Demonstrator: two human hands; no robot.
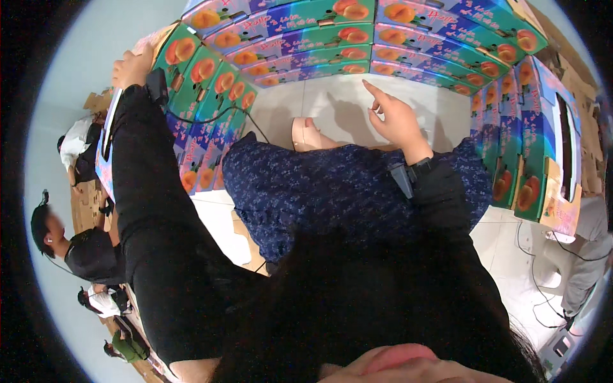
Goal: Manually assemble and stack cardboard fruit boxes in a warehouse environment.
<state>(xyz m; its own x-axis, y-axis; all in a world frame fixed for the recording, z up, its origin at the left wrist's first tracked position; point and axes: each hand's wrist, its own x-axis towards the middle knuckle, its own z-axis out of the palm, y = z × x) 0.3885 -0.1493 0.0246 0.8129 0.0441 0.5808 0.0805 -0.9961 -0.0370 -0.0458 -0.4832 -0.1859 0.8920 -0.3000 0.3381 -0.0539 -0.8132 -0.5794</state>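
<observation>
My left hand (132,68) rests on the top of a cardboard fruit box (176,51) at the upper left, its fingers apart and slightly bent. That box tops a stack of green, blue and pink boxes printed with peaches. My right hand (396,121) hangs in the air in front of my lap, index finger stretched out and the others partly bent. Nothing shows in it. Ahead of it runs a row of stacked fruit boxes (306,39) with the same print. Both wrists wear dark straps with small devices.
At the right stands another stack of fruit boxes (523,140); its top box has a dark slot. A black cable (217,117) runs from my left wrist. More cables lie on the tiled floor (498,255) at right. Several people work at the far left beside cardboard.
</observation>
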